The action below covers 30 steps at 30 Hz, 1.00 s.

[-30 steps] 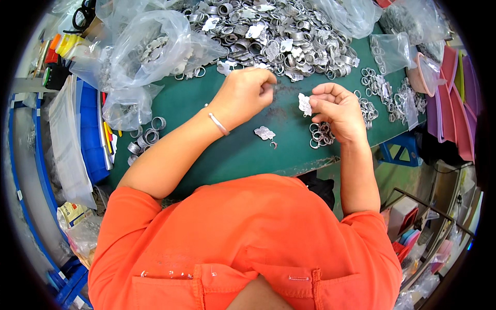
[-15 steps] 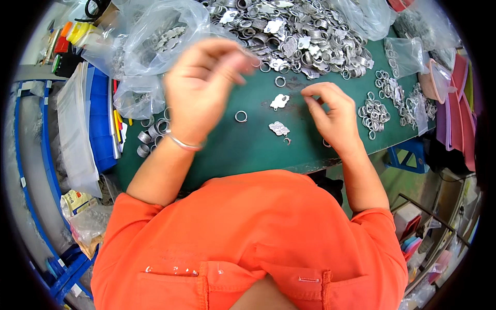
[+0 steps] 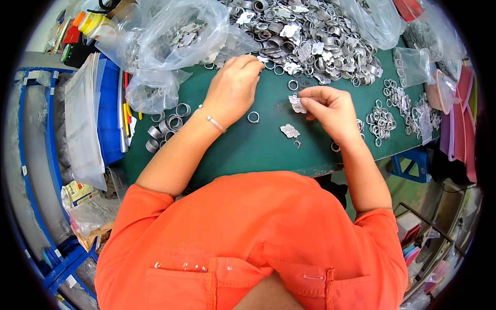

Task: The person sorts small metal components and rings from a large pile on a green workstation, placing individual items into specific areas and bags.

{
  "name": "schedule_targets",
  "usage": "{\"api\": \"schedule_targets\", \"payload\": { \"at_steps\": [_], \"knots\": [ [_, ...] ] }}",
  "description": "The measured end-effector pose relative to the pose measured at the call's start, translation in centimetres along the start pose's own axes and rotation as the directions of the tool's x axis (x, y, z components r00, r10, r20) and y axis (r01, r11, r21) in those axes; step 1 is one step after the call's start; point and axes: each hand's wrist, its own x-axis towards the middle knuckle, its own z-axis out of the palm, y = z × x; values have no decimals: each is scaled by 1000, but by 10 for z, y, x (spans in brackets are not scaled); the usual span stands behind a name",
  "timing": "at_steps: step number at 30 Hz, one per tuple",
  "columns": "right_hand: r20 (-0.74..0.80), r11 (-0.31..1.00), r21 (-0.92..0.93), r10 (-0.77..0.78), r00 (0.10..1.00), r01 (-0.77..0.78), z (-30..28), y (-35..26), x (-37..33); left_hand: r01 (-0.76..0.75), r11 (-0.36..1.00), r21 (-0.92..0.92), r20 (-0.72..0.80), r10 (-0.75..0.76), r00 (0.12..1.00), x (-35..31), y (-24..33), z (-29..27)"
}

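Note:
A flat silver-coloured metal charm with a wavy outline [image 3: 296, 104] is pinched between the thumb and forefinger of my right hand [image 3: 333, 113]. My left hand [image 3: 232, 90], wearing a thin bangle, is at the near edge of a large heap of metal rings and charms [image 3: 310, 39]. Its fingers curl downward, and their tips are hidden, so what they grip cannot be made out. Between my hands a loose ring [image 3: 252, 117] lies on the green tabletop [image 3: 243, 150]. Another charm [image 3: 290, 130] lies closer to me, with a small broken-looking ring [image 3: 297, 144] beside it. A single ring [image 3: 293, 84] rests just below the heap.
Clear plastic bags [image 3: 175, 36] of metal parts crowd the back left. Wide rings [image 3: 168, 125] cluster by my left forearm, next to a blue tray [image 3: 109, 113]. Smaller rings [image 3: 380, 123] lie in groups on the right. A blue stool [image 3: 413, 164] stands beyond the table edge.
My left hand has come down from mid-air to the heap's near edge. My right hand has closed on a charm that lay on the table and picked it up. The view has shifted slightly.

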Motion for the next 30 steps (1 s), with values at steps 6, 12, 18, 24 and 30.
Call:
{"api": "schedule_targets", "payload": {
  "at_steps": [6, 12, 18, 24, 30],
  "knots": [
    [75, 949, 302, 67, 995, -87, -9, 2, -7, 39, 985, 169, 87, -54, 995, -4, -3, 16],
    [117, 892, 437, 76, 990, -120, -14, 4, -12, 65, 984, -168, 210, -28, 977, -17, 20, 7],
    [128, 889, 446, 49, 991, -102, -8, 5, -15, 631, 252, -733, 551, -323, 769, -17, 55, -1],
    [65, 947, 318, -77, 995, 52, 0, -1, -25, 670, 69, -739, 609, -357, 709, -19, 53, -1],
    [95, 533, -432, -775, 624, 727, 7, 4, -25, 620, -47, -783, 588, -379, 715, -23, 52, 1]
  ]
}}
